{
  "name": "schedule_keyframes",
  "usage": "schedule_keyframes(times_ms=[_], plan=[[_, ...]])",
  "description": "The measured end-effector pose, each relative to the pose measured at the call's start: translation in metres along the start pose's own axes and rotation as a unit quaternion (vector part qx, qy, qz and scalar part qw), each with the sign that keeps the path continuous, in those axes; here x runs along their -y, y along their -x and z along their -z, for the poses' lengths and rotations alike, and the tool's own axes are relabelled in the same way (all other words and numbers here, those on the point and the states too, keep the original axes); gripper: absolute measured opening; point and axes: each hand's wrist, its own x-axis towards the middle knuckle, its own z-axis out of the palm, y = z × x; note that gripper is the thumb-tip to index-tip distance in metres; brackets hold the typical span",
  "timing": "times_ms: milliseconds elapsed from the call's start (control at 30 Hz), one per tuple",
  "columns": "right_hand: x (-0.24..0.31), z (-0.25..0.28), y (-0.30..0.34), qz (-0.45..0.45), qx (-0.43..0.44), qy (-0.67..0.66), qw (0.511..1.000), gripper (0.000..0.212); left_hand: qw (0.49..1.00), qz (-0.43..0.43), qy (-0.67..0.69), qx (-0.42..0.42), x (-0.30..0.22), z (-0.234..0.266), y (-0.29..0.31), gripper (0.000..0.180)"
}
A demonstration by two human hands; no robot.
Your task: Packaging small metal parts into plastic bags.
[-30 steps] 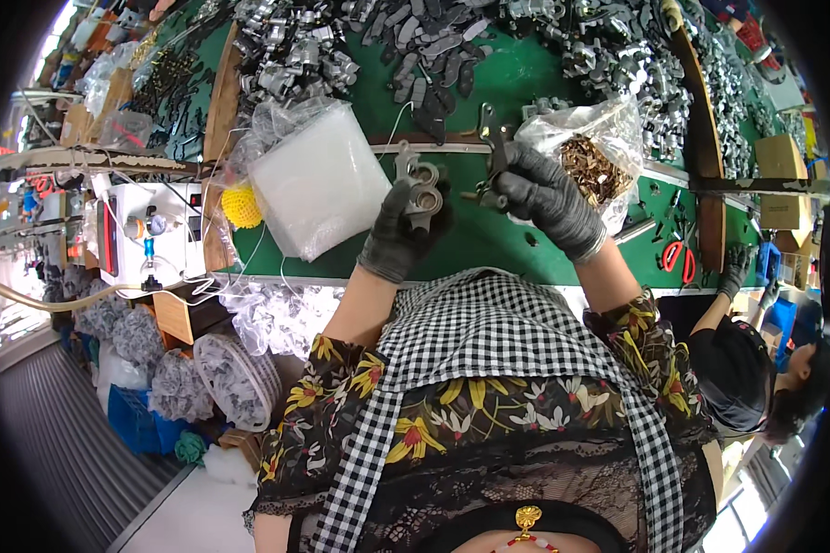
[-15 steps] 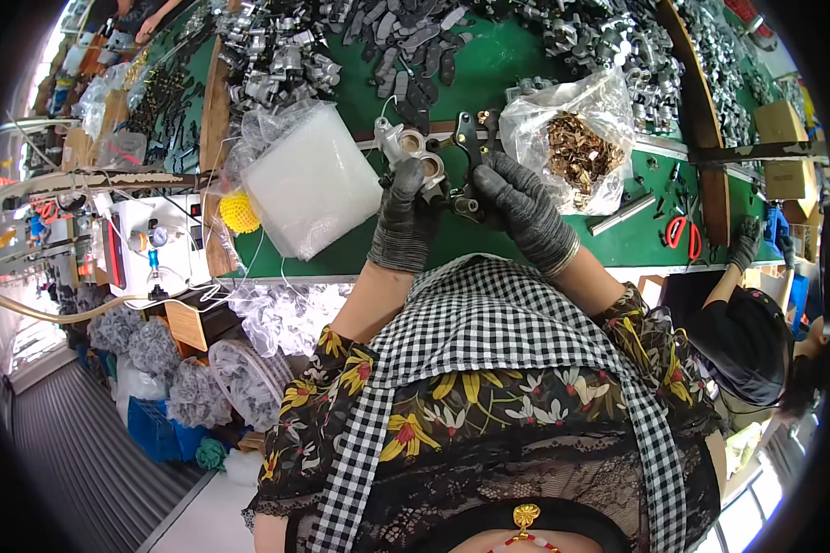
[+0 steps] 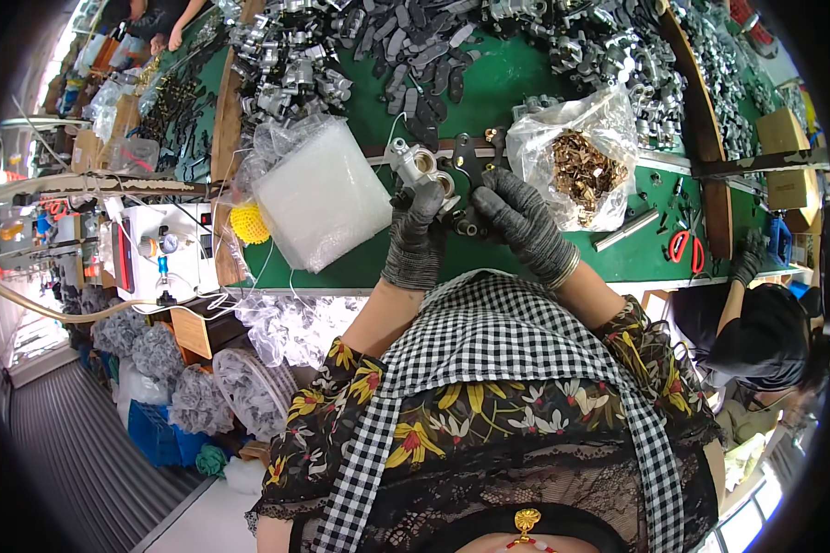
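Note:
My left hand (image 3: 415, 241), in a dark grey knitted glove, grips a silver brake caliper (image 3: 413, 163) with two round bores facing up. My right hand (image 3: 531, 229), gloved alike, is closed on a black metal bracket (image 3: 468, 158) with holes in it. The two parts are held close together above the near side of the green bench, and their lower ends are partly hidden by my fingers. Right of my right hand lies a clear plastic bag (image 3: 537, 138) of brass-coloured metal clips (image 3: 586, 175). Left of my left hand stands a white, plastic-wrapped block (image 3: 323, 198).
Dark brake pads (image 3: 429, 51) lie heaped at the back, between piles of silver calipers (image 3: 295, 69). Red-handled scissors (image 3: 686, 251) and a metal rod (image 3: 627, 229) are at the right. A yellow knobbly ball (image 3: 249, 223) sits left. Another gloved person (image 3: 756, 323) works at far right.
The whole view has shifted slightly, so the bench appears lower in it. Both hands keep their holds on the caliper and bracket, with only small finger movements.

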Motion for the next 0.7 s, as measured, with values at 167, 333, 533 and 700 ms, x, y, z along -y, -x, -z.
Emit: schedule_keyframes(times_ms=[167, 333, 533, 700], plan=[[0.017, -0.008, -0.003, -0.004, -0.039, -0.049, 0.998, 0.02, 0.999, 0.018, 0.025, -0.014, 0.003, 0.006, -0.005, 0.046], [0.017, -0.007, -0.006, -0.018, -0.035, -0.016, 0.999, 0.021, 0.999, 0.019, 0.021, 0.016, 0.0, 0.0, -0.002, 0.047], [0.0, -0.005, -0.012, 0.071, -0.072, 0.09, 0.991, 0.02, 0.997, -0.007, -0.06, 0.036, -0.003, 0.005, -0.004, 0.057], [0.03, -0.005, -0.008, 0.129, -0.036, 0.281, 0.95, 0.022, 0.991, 0.013, -0.13, 0.006, -0.018, 0.008, -0.004, 0.051]])
